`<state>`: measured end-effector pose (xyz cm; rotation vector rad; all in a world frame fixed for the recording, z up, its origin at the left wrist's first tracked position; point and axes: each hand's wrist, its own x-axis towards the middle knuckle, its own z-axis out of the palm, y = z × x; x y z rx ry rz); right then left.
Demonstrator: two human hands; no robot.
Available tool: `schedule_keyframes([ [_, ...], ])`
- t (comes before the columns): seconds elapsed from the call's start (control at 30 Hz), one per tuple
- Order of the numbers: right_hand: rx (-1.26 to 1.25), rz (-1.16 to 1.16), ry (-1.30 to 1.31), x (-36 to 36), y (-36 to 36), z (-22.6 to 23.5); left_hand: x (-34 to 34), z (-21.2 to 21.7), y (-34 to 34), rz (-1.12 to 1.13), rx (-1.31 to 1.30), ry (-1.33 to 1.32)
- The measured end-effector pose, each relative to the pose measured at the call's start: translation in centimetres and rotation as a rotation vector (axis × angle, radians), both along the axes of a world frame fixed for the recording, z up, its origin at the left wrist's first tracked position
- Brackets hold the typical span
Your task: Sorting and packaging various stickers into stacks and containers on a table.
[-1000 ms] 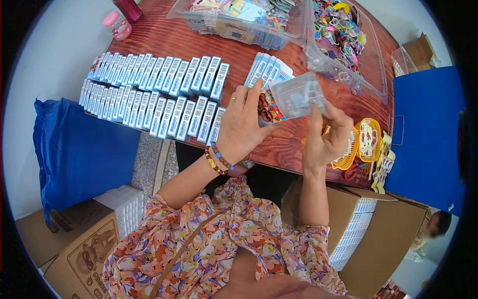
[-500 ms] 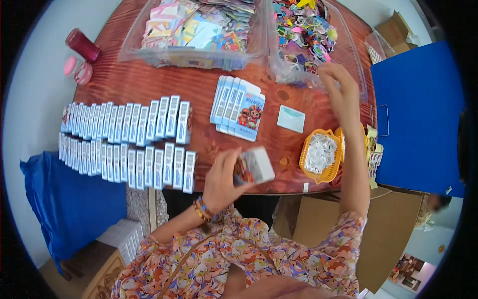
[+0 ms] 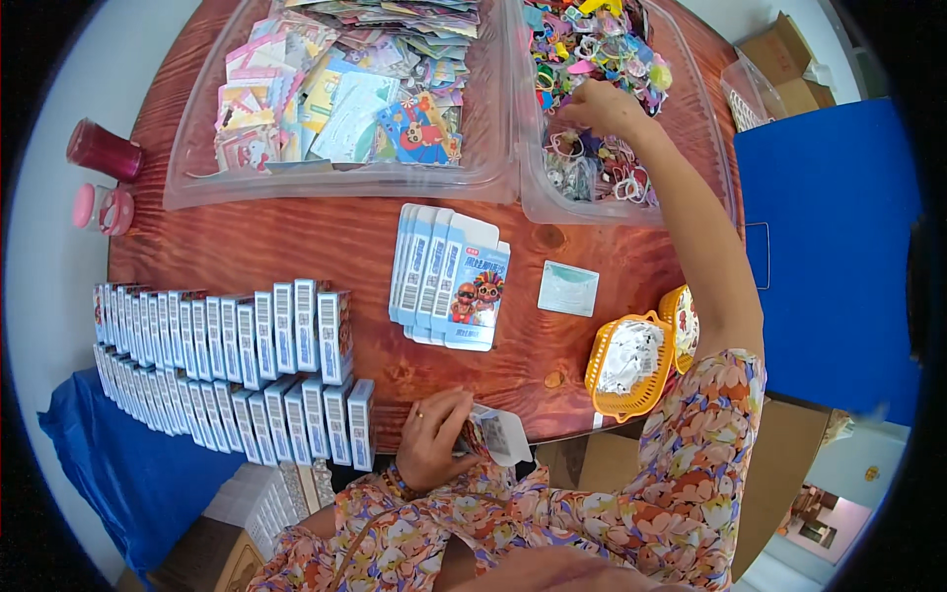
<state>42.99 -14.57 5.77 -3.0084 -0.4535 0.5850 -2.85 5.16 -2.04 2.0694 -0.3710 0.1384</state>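
My left hand (image 3: 434,436) grips a small open carton (image 3: 496,434) at the near table edge, close to my body. My right hand (image 3: 599,107) reaches far across into a clear bin (image 3: 718,148) full of colourful small trinkets; its fingers are down among them, and I cannot tell if it holds one. Flat unfolded cartons (image 3: 451,276) lie fanned in the middle of the wooden table (image 3: 296,242). Two rows of filled upright cartons (image 3: 227,365) stand at the left.
A second clear bin (image 3: 197,187) with picture cards sits at the back left. A small pale card (image 3: 568,288) and two orange baskets (image 3: 631,363) lie at the right. A red cup (image 3: 102,151) and pink container (image 3: 104,209) stand far left. A blue panel (image 3: 829,247) is at the right.
My right hand has left the carton and stretched out to the far trinket bin. My left hand has lowered the carton toward the near table edge.
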Motion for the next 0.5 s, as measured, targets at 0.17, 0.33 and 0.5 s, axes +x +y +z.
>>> schedule_keyframes([
  [0.17, 0.119, 0.027, -0.031, 2.0, -2.2, -2.9, 0.3, -0.3, -0.1, 0.015, -0.073, 0.015],
  [0.33, 0.263, -0.093, 0.139, 1.7, -2.7, -0.4, 0.3, -0.5, 0.2, 0.011, -0.084, 0.021],
  [0.5, 0.151, 0.000, 0.145, 2.1, -5.2, -1.2, 0.5, -0.4, 0.0, 0.021, -0.091, 0.005],
])
